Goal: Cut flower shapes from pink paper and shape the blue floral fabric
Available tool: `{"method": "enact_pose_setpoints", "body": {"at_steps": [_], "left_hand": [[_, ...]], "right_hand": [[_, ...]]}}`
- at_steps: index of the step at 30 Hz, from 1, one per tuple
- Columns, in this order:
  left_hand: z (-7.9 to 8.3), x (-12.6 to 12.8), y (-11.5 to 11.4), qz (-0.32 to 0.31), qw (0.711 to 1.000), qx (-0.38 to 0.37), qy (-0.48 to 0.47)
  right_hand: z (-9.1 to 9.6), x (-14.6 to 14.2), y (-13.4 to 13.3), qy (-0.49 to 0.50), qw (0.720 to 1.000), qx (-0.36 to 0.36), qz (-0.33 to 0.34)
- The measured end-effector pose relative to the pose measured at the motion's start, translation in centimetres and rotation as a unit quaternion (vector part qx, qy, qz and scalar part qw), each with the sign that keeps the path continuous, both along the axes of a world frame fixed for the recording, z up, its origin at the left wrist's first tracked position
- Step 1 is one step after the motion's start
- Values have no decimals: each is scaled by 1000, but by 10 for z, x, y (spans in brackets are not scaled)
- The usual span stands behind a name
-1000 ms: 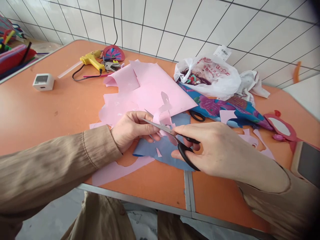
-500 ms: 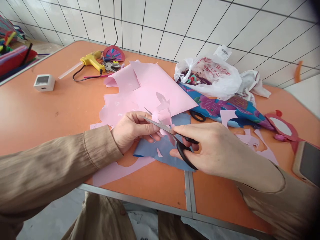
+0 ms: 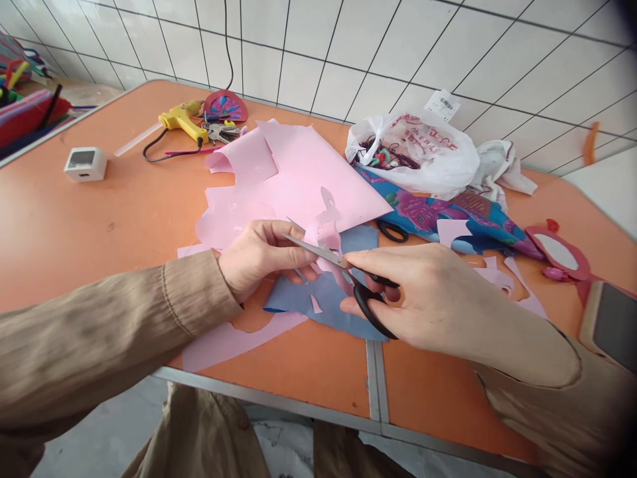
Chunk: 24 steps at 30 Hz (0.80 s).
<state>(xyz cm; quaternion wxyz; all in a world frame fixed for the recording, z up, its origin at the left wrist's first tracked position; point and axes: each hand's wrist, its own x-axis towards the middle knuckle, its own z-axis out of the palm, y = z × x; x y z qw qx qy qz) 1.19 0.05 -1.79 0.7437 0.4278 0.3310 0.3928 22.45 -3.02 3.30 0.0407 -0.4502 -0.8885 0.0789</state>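
Note:
My left hand (image 3: 266,259) pinches a small curling piece of pink paper (image 3: 326,229) near the middle of the view. My right hand (image 3: 423,292) is closed round the black handles of a pair of scissors (image 3: 326,255), whose parted blades point left across the pink piece, close to my left fingers. Part of the pink piece is hidden behind the blades and fingers. Beneath both hands lies a blue sheet (image 3: 328,305) with a tiny pink scrap (image 3: 316,304) on it. Just beyond them spreads a large pink sheet (image 3: 303,166) with cut-out edges.
A yellow glue gun (image 3: 182,123), keys (image 3: 221,133) and a small white box (image 3: 85,164) are at the back left. Behind my right hand are a white plastic bag (image 3: 418,153), blue floral cloth (image 3: 428,209) and another black scissor handle (image 3: 393,231). A phone (image 3: 612,325) lies far right.
The loose curl of pink paper has shifted slightly to the right and down. Both hands keep nearly the same place, with the scissor blades still parted.

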Motion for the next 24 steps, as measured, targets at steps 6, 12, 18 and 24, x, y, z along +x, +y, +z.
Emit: {"method": "enact_pose_setpoints", "body": {"at_steps": [6, 12, 18, 24], "left_hand": [[-1, -1, 0, -20, 1000, 8, 10], [-3, 0, -1, -27, 1000, 6, 7], [-5, -1, -1, -23, 1000, 7, 9], [-3, 1, -2, -16, 1000, -1, 13]], "right_hand": [[1, 0, -1, -7, 1000, -2, -6], [2, 1, -1, -1, 1000, -3, 0], [1, 0, 0, 13, 1000, -6, -1], [0, 0, -1, 10, 1000, -2, -1]]}}
